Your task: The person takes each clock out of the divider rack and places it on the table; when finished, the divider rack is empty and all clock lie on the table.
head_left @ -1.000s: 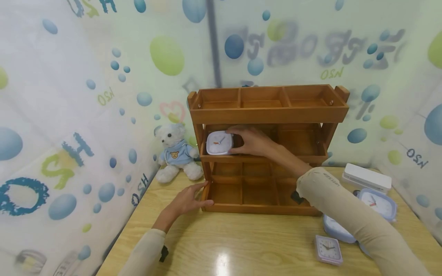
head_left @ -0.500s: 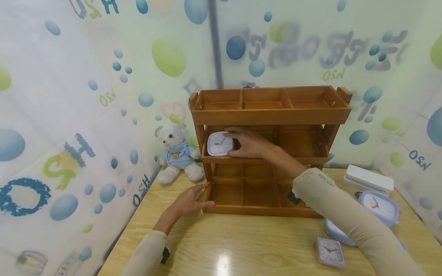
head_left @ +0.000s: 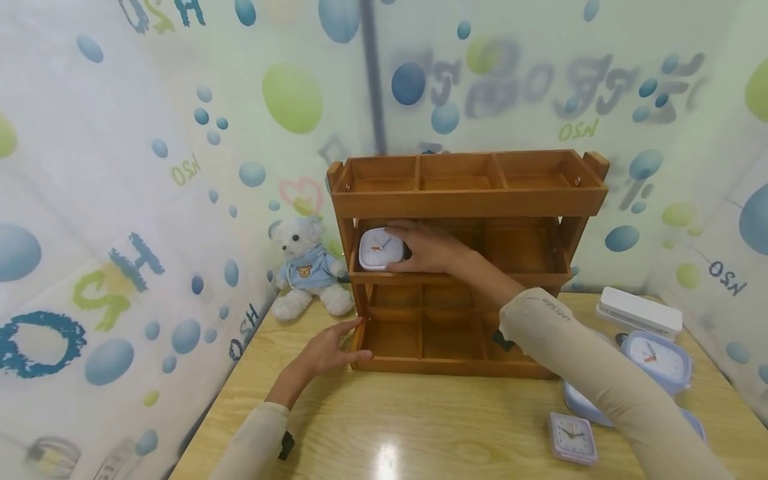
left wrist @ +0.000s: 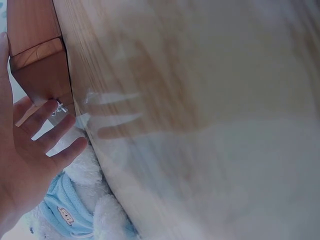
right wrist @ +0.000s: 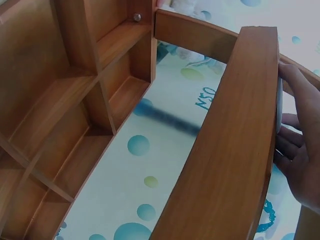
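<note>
A small white clock (head_left: pixel 381 249) stands in the left compartment of the middle tier of a brown wooden shelf (head_left: pixel 468 202). My right hand (head_left: pixel 426 248) holds the clock by its right side, index finger at the top and thumb at the bottom. In the right wrist view, that hand (right wrist: pixel 302 130) reaches behind the tier's front board, which hides most of the clock. My left hand (head_left: pixel 324 350) rests at the shelf's lower left corner, thumb in front. Its fingers look spread and relaxed in the left wrist view.
A white teddy bear (head_left: pixel 309 267) in a blue hoodie sits left of the shelf. On the right lie a small pinkish square clock (head_left: pixel 572 437), a lilac clock (head_left: pixel 657 360), other bluish clocks partly under my right sleeve (head_left: pixel 582 360), and a white box-shaped object (head_left: pixel 639 312).
My right hand has shifted slightly left, farther over the clock's edge, and the forearm has swung a little left. The left hand keeps its place at the shelf corner.
</note>
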### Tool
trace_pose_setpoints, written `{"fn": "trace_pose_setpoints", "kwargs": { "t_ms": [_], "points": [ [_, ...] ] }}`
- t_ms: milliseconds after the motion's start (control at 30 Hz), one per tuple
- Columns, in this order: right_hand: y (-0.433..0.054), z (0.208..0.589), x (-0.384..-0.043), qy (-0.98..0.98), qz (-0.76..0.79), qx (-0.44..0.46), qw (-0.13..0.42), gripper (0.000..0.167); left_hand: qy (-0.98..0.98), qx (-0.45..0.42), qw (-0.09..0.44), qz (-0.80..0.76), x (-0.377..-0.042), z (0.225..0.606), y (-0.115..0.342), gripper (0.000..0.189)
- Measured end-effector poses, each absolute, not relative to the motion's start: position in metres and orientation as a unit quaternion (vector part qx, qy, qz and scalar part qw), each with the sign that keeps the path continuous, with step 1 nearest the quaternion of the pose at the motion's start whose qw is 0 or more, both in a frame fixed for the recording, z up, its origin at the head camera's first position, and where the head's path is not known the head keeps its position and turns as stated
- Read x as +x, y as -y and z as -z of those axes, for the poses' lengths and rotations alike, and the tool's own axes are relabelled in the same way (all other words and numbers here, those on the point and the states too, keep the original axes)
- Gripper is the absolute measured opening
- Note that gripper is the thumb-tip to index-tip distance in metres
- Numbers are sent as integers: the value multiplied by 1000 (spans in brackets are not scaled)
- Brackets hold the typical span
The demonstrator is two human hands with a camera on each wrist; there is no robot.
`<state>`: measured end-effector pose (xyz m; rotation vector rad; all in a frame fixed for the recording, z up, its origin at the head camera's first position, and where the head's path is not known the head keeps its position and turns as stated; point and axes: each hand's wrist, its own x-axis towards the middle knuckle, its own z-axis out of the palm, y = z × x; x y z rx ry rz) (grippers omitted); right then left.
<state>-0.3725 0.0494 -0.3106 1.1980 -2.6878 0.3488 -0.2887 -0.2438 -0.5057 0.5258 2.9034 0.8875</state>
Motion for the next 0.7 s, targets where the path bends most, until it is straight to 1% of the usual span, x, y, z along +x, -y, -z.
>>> {"fn": "trace_pose_setpoints", "kwargs": {
  "t_ms": [133, 233, 467, 700],
  "points": [
    [-47, 315, -374, 895, -116, 417, 104, 70, -941, 172, 27, -290, -289, 508, 244, 93],
    [-45, 317, -374, 892, -112, 423, 111, 63, -941, 174, 24, -291, -288, 508, 244, 93],
    [-43, 315, -376, 889, -125, 426, 111, 68, -944, 171, 27, -282, -287, 506, 243, 93],
    [-42, 312, -378, 893, -157, 412, 88, 71, -942, 172, 23, -288, -287, 507, 243, 92]
  ]
}}
